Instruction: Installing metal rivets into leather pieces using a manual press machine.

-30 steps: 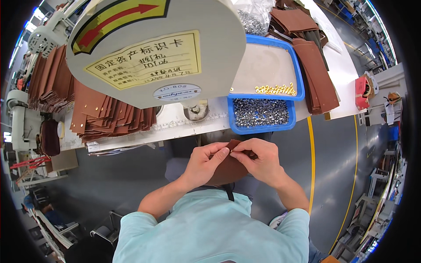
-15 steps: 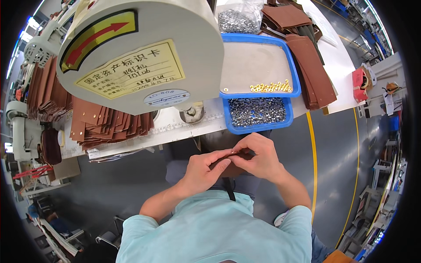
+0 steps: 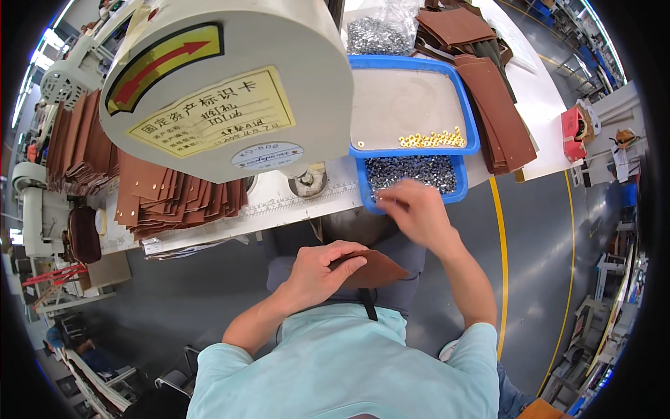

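My left hand (image 3: 322,268) grips a brown leather piece (image 3: 375,269) over my lap, thumb and fingers pinched on its near edge. My right hand (image 3: 413,211) reaches forward to the front rim of the lower blue tray (image 3: 458,195), which is filled with small dark metal studs (image 3: 417,171). Its fingers are curled at the tray's near left corner; whether they hold a stud is hidden. Stacked above it, an upper blue tray (image 3: 413,149) carries a row of small gold eyelets (image 3: 433,139).
A large cream machine head (image 3: 230,91) with a yellow label overhangs the white bench. Fanned stacks of brown leather pieces (image 3: 174,199) lie at the left, with more stacks (image 3: 497,119) at the right. A clear bag of studs (image 3: 377,31) sits behind the trays.
Both hands were together on the leather piece over my lap. My right hand has let go and moved forward to the stud tray; my left hand keeps the piece.
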### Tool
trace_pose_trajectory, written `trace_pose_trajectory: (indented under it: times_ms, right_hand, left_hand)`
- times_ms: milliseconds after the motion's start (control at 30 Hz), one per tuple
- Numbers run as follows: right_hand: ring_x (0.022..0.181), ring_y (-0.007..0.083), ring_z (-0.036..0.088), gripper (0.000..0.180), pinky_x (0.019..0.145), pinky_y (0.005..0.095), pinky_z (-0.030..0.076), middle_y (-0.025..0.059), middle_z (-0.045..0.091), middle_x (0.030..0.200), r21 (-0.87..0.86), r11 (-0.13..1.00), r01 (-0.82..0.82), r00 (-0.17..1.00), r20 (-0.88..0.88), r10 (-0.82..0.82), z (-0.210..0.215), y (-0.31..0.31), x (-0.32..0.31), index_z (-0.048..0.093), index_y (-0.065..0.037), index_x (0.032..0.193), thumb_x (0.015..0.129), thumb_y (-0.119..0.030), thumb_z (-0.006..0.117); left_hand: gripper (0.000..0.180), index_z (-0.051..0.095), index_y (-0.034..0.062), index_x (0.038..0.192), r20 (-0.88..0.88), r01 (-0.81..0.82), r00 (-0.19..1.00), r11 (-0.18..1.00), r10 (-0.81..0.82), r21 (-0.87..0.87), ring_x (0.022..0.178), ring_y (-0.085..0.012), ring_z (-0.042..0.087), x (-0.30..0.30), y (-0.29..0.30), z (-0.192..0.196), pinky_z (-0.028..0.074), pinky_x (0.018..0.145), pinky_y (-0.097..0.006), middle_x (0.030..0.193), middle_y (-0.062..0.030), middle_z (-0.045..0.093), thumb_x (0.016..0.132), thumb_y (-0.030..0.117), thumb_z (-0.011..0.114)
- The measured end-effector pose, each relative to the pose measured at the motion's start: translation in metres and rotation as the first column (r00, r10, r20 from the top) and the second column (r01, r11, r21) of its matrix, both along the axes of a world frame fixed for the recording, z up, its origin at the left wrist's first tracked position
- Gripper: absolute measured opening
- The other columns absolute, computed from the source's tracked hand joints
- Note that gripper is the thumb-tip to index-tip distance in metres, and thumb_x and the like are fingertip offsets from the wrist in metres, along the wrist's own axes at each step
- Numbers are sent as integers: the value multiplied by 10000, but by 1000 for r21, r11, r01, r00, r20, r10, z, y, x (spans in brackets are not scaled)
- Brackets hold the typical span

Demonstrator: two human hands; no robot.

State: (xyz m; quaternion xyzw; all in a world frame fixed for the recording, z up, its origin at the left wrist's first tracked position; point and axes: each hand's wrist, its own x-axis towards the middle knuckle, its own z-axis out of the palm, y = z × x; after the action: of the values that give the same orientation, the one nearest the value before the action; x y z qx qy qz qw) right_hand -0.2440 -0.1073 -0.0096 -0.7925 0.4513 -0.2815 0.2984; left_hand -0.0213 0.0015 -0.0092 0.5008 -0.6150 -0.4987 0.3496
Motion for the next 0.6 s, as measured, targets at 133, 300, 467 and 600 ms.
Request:
trace_pose_trajectory:
  times_ms: [133, 300, 467, 600]
  right_hand:
    - [729, 290, 690, 147, 678, 363, 558, 120, 701, 854, -74, 996, 54, 996, -71, -59, -29, -22, 9, 788, -35, 973, 841, -101, 788]
    - [781, 323, 697, 109, 713, 418, 568, 108, 702, 875, -146, 989, -15, 980, -198, -14, -34, -29, 15, 789, -50, 929, 835, -99, 764]
    - [825, 300, 710, 58, 714, 419, 576, 89, 701, 866, -276, 961, -38, 970, -241, -31, -37, -30, 16, 760, -61, 859, 819, -95, 735]
    - [815, 292, 707, 62, 711, 415, 577, 83, 697, 856, -320, 947, -7, 978, -198, -60, -36, -29, 14, 739, -54, 873, 817, -82, 731]
  left_hand:
    - [197, 753, 51, 1088, 12, 8, 1000, 990, -6, -142, 794, -205, 755, -3, 1, -3, 586, 686, -289, 991, -87, 780, 895, 84, 783]
    - [259, 735, 73, 1037, 164, 77, 986, 891, -3, -447, 760, -224, 747, -1, 1, -17, 586, 627, -306, 957, -54, 776, 797, 26, 823]
    - [277, 712, 75, 887, 54, 20, 998, 677, 29, -736, 760, -215, 745, 1, -6, -18, 600, 613, -303, 930, -62, 763, 663, -34, 832]
    - [279, 721, 77, 889, 73, 30, 996, 614, 45, -789, 760, -227, 739, 4, -7, -20, 604, 620, -301, 933, -54, 750, 655, -30, 828]
